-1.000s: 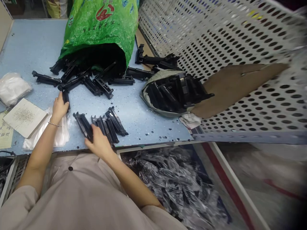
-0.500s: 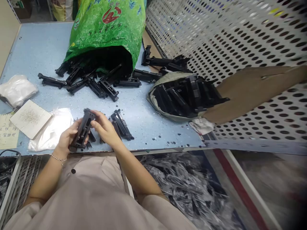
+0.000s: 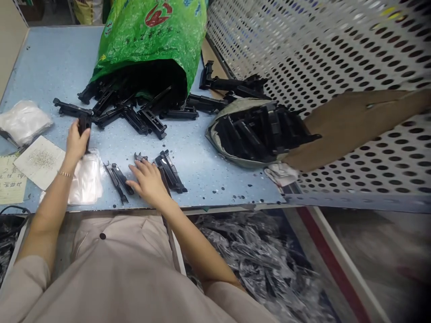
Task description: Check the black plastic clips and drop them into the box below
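Observation:
My left hand [image 3: 77,140] is closed around a black plastic part [image 3: 85,123], just above a stack of clear plastic bags [image 3: 88,179]. The top of that part meets another black part [image 3: 70,107] lying on the table. My right hand [image 3: 147,181] is spread, palm down, over a black piece [image 3: 140,157] that it partly covers. Two slim black pieces [image 3: 118,179] lie to the left of my right hand. On its other side rests a small group of black parts [image 3: 171,172].
A green bag [image 3: 151,45] spills black parts onto the blue table [image 3: 57,54]. At right, a grey-brown sack [image 3: 232,157] full of black parts leans by a perforated metal panel [image 3: 336,58]. A white square pad [image 3: 40,161] and a wrapped bundle [image 3: 25,121] lie left.
My left hand has moved up and left with the black part. My right hand has let go of it and spread over the pieces on the table, shifting slightly right.

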Demonstrator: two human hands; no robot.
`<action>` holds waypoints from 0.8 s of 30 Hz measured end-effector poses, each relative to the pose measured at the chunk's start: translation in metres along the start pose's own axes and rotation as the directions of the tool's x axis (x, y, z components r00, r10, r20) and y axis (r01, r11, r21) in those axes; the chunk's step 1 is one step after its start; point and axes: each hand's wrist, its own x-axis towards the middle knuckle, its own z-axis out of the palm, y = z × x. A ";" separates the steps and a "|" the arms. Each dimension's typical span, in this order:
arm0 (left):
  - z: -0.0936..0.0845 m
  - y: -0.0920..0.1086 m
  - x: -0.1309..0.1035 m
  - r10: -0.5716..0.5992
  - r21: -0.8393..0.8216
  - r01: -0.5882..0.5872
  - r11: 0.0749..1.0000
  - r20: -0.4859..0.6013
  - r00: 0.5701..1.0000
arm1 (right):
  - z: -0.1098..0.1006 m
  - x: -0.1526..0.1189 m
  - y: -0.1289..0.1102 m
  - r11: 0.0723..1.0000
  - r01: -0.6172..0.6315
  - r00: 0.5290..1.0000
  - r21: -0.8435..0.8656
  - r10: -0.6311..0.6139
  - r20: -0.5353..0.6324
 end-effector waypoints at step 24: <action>-0.040 -0.076 -0.146 -0.262 -0.214 0.262 0.941 0.031 0.965 | 0.042 0.017 -0.031 0.128 -0.535 0.845 0.835 0.091 0.527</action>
